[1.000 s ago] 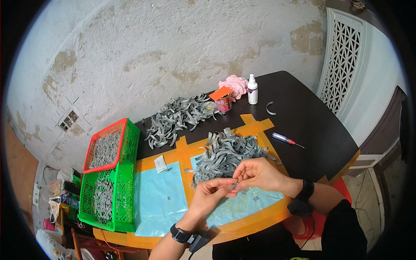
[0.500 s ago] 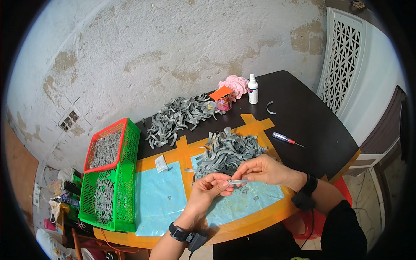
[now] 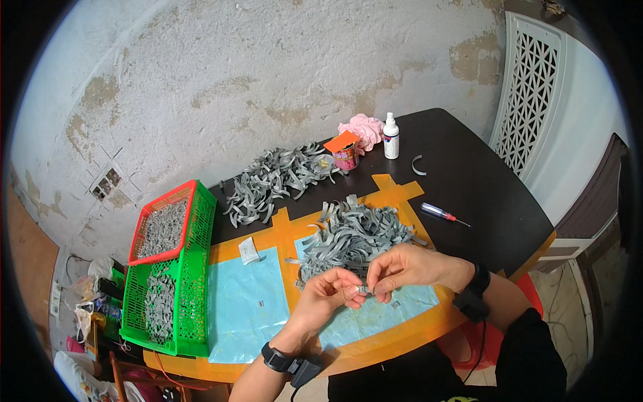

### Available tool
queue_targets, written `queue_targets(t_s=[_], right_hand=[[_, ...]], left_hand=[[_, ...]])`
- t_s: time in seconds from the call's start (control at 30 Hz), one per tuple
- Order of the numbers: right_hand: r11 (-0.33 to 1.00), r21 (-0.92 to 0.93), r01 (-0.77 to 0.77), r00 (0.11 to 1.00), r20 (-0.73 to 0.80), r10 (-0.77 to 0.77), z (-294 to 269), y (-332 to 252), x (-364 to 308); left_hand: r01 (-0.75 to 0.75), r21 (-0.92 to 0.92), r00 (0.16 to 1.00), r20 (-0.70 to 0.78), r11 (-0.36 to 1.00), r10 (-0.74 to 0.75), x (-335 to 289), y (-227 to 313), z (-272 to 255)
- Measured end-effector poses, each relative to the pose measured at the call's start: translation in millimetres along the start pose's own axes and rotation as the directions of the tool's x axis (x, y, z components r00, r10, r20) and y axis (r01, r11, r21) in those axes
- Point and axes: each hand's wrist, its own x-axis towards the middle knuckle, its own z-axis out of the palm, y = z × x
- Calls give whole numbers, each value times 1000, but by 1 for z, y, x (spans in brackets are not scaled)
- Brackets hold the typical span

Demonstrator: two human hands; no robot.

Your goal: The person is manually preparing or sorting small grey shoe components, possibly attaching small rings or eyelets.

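Between the thumb and fingers of my left hand (image 3: 329, 293) is a short grey strip piece (image 3: 364, 289). My right hand (image 3: 408, 269) is closed in a pinch just right of it, its fingertips close to the piece's end; what they hold is hidden. Behind both hands lies a heap of curved grey strips (image 3: 355, 231). Beneath them a light blue sheet (image 3: 348, 331) is taped down with orange tape. One small grey piece (image 3: 395, 305) rests on this sheet, and another small piece (image 3: 261, 303) on the blue sheet to the left.
At the left stands a green basket (image 3: 194, 295) of grey pieces, a red-rimmed basket (image 3: 190, 201) resting on its far part. Farther back are a second strip pile (image 3: 274, 184), a tin (image 3: 345, 158), a pink cloth (image 3: 365, 130) and a white bottle (image 3: 391, 137). A screwdriver (image 3: 442, 214) lies right.
The longer grey strip that spanned both hands no longer shows; only a short piece is visible at my left fingertips. My right hand has shifted slightly right and down.
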Motion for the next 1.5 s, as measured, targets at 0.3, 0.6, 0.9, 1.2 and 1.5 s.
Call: queue_targets(t_s=[0.3, 0.6, 0.9, 1.2, 1.5], right_hand=[[994, 102, -49, 997, -55, 55, 2, 4, 1], [994, 94, -47, 996, -68, 54, 2, 4, 1], [998, -68, 6, 992, -123, -14, -1, 14, 5], [991, -62, 118, 959, -250, -130, 14, 10, 8], [793, -505, 341, 874, -141, -466, 9, 16, 13]], left_hand=[[-5, -29, 999, 45, 1000, 6, 0, 0, 5], [10, -30, 998, 58, 999, -9, 2, -2, 6], [-1, 9, 999, 44, 1000, 1, 4, -6, 6], [-14, -63, 1000, 9, 998, 15, 4, -7, 5], [-13, -57, 1000, -10, 998, 12, 6, -11, -1]])
